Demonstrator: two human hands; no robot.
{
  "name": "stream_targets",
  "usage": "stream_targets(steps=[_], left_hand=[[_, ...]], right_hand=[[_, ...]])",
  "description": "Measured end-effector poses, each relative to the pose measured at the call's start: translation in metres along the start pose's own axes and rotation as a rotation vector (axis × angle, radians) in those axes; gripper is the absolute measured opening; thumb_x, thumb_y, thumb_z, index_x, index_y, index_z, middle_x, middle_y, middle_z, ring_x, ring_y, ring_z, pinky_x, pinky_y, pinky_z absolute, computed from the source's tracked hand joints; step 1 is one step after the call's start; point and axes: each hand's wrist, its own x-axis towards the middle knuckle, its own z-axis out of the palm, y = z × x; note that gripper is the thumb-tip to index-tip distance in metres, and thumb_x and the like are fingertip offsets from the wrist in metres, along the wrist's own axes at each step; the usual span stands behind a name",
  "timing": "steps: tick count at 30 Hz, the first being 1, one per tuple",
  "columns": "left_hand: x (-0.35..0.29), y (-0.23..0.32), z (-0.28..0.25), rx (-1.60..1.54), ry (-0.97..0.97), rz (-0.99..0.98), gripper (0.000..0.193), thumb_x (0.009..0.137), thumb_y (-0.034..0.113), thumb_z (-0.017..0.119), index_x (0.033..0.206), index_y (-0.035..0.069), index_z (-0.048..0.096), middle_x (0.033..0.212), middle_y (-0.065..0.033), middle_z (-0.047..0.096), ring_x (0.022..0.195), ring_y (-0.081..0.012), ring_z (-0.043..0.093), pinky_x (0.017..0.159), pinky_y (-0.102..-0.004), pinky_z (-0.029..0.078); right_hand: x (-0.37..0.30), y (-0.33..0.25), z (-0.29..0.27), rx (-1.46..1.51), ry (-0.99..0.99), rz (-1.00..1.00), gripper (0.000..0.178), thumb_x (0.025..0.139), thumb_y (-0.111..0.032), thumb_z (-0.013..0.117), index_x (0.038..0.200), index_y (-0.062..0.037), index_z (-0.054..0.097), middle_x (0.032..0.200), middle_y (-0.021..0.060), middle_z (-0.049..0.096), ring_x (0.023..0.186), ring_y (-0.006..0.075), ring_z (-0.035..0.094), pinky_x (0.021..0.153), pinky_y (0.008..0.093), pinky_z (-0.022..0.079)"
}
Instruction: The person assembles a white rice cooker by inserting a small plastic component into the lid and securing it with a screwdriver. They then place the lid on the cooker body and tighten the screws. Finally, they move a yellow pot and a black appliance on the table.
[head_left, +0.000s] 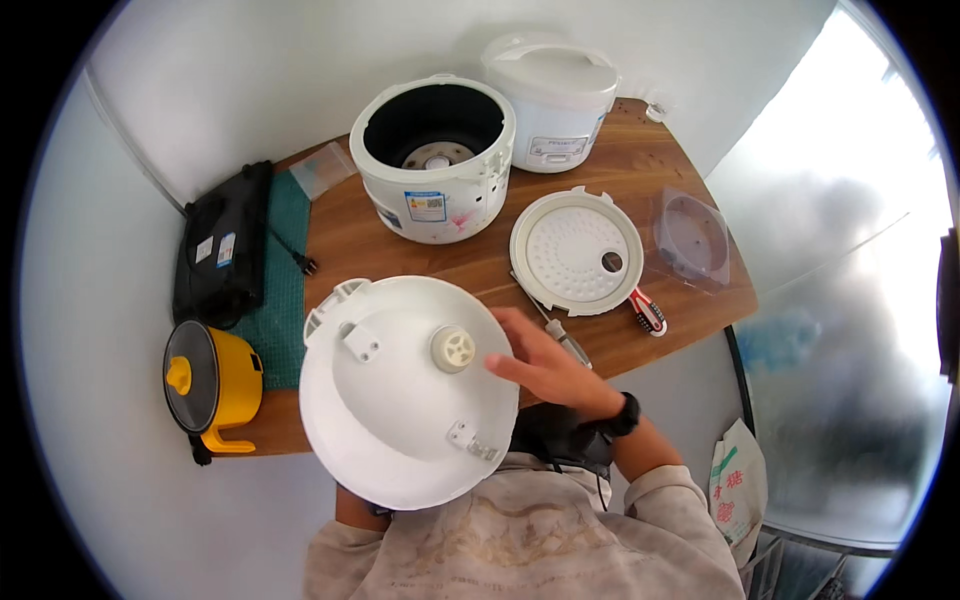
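Note:
A round white rice cooker lid cover [400, 420] is held up in front of me, hollow inside facing up. Inside it sit a cream round slotted valve [454, 349] and two small white brackets. My right hand [550, 365], with a black watch at the wrist, is at the cover's right rim. Its thumb reaches over the inside near the valve, and the other fingers are at the rim, partly hidden. The cover hides my left hand; only part of the left forearm shows below it. Right of the cover, a screwdriver [562, 338] lies on the table.
Behind stand an open rice cooker body [432, 215] and a closed white cooker [555, 100]. A dimpled white inner lid [575, 250], a red-black handled tool [648, 312] and clear plastic packaging [692, 237] lie right. Left are a black appliance [222, 245] and a yellow pot [238, 375].

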Motion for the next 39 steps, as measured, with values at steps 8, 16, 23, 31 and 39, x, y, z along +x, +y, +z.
stream_targets(steps=[8, 16, 23, 31, 39], left_hand=[[-0.004, 0.005, -0.002, -0.008, 0.000, 0.023, 0.058, 0.109, 0.042, 0.040, 0.159, 0.014, 0.032, 0.159, -0.0121, 0.042, 0.141, -0.0295, 0.048, 0.114, -0.0462, 0.046], [0.012, 0.000, -0.002, -0.042, -0.051, 0.055, 0.057, 0.109, 0.042, 0.040, 0.159, 0.014, 0.032, 0.159, -0.0121, 0.042, 0.141, -0.0295, 0.048, 0.114, -0.0463, 0.046], [0.029, -0.003, 0.001, -0.057, -0.086, 0.077, 0.057, 0.109, 0.041, 0.040, 0.159, 0.014, 0.032, 0.159, -0.0120, 0.042, 0.141, -0.0295, 0.048, 0.115, -0.0463, 0.046], [0.039, -0.005, 0.001, -0.064, -0.101, 0.069, 0.057, 0.110, 0.041, 0.040, 0.159, 0.014, 0.032, 0.159, -0.0120, 0.042, 0.141, -0.0295, 0.047, 0.115, -0.0464, 0.046], [0.052, -0.010, 0.002, -0.065, -0.148, 0.061, 0.057, 0.110, 0.040, 0.040, 0.159, 0.014, 0.032, 0.160, -0.0119, 0.042, 0.141, -0.0295, 0.047, 0.115, -0.0464, 0.046]], right_hand=[[-0.008, -0.033, -0.166, -1.295, 0.761, 0.160, 0.043, 0.094, -0.039, 0.068, 0.125, -0.0099, 0.060, 0.111, 0.0206, 0.070, 0.101, 0.0431, 0.067, 0.088, 0.0512, 0.052], [0.009, -0.009, -0.207, -1.306, 0.595, 0.290, 0.044, 0.088, -0.034, 0.071, 0.121, -0.0049, 0.064, 0.107, 0.0241, 0.072, 0.106, 0.0440, 0.066, 0.090, 0.0511, 0.052], [0.006, -0.007, -0.206, -1.193, 0.702, 0.107, 0.034, 0.091, -0.018, 0.066, 0.118, 0.0013, 0.066, 0.097, 0.0213, 0.073, 0.088, 0.0334, 0.071, 0.080, 0.0432, 0.054], [-0.028, -0.061, -0.141, -0.848, 0.833, 0.108, 0.030, 0.099, -0.011, 0.059, 0.124, 0.0023, 0.066, 0.082, 0.0112, 0.073, 0.074, 0.0167, 0.068, 0.069, 0.0326, 0.053], [-0.016, -0.076, -0.070, -0.591, 0.406, -0.037, 0.033, 0.098, -0.004, 0.065, 0.130, 0.0017, 0.065, 0.098, 0.0070, 0.076, 0.085, 0.0066, 0.063, 0.076, 0.0278, 0.054]])
